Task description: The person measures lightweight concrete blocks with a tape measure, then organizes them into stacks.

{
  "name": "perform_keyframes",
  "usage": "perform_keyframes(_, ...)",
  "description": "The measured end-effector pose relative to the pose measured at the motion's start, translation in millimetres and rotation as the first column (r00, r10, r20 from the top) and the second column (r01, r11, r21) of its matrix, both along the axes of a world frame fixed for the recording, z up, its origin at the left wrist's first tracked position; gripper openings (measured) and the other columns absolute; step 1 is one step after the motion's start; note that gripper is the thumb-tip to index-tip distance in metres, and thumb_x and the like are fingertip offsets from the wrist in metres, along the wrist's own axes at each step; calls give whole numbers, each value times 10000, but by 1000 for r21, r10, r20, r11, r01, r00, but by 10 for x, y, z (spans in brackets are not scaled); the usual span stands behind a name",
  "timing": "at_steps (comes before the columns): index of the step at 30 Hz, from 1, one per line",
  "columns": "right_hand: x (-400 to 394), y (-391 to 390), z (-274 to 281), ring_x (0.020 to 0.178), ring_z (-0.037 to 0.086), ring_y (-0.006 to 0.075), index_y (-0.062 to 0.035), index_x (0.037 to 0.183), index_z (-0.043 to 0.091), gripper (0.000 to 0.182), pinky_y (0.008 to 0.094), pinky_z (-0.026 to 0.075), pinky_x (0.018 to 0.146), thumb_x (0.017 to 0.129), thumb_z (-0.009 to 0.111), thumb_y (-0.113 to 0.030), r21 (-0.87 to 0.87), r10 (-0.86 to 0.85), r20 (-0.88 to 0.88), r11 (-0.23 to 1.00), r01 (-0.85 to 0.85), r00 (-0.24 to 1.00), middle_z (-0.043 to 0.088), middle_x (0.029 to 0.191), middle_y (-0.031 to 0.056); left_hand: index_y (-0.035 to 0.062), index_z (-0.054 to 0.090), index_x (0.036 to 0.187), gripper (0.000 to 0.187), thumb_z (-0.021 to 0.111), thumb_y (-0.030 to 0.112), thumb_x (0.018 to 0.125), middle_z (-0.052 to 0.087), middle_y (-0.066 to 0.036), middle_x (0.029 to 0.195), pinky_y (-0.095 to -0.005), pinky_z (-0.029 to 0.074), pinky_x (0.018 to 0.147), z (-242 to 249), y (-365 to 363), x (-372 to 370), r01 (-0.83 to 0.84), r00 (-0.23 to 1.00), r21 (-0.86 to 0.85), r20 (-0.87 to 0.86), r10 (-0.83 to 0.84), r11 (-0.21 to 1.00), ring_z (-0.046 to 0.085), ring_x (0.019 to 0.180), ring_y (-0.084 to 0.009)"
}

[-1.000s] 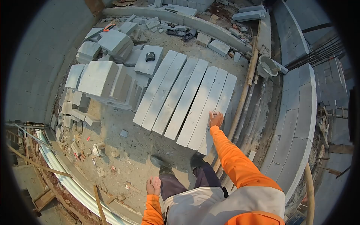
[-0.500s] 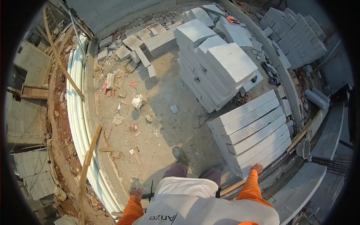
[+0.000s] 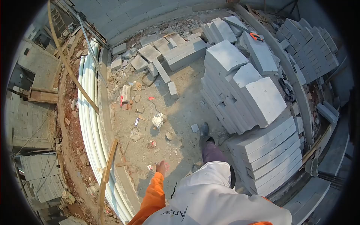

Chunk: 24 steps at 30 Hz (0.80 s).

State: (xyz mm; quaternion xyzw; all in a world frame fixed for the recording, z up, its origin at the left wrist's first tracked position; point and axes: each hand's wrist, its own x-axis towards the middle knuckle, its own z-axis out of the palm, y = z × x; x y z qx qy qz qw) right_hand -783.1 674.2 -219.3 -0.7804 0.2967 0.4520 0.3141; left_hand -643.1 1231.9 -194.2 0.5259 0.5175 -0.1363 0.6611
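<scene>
My left hand (image 3: 161,168) reaches forward at the lower centre, over the dusty floor, with an orange sleeve behind it; its fingers are too small to make out. My right hand is hidden; only a little orange cloth shows near the vest's right edge. One boot (image 3: 204,129) steps forward beside the tall stack of grey blocks (image 3: 267,100). To the right of my body lies a lower stack of long blocks (image 3: 275,150). A saw with an orange handle (image 3: 256,36) rests on the blocks at the back.
White pipes (image 3: 90,120) run along the left side, with a wooden plank (image 3: 108,168) across them. Rubble and a whitish lump (image 3: 158,120) lie on the floor. More blocks (image 3: 185,54) lie at the back, beside a long low concrete edge (image 3: 296,80) at right.
My body has stepped forward and the view has shifted. My left hand has swung forward from my side. My right hand, earlier on the lower block stack, is out of sight.
</scene>
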Motion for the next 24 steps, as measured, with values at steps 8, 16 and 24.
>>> perform_keyframes(8,3541,720,-353,1054,653,314,15,1089,659,395,386,507,864,858,634,-305,-7,200,384,977,-214,901,668,1117,227,18,443,1331,484,500,315,953,627,-204,1150,-414,556,708,223,592,1357,-32,997,87,-74,39,996,678,882,-317)
perform_keyframes(16,5687,1931,-25,966,681,309,-1,1223,615,479,351,522,848,877,640,-330,363,-252,407,927,97,878,687,1102,192,22,425,1318,480,491,330,956,597,-198,1184,-468,556,688,7,1105,1835,-166,945,-57,-294,142,984,650,960,-338)
perform_keyframes(24,5520,2411,-69,841,688,261,-7,1000,683,372,397,528,707,876,621,-353,-101,-140,-53,986,135,989,706,958,195,19,569,1091,354,480,334,958,648,-117,860,-403,517,514,-1123,2945,3687,-21,912,8,-409,22,1000,629,676,-266)
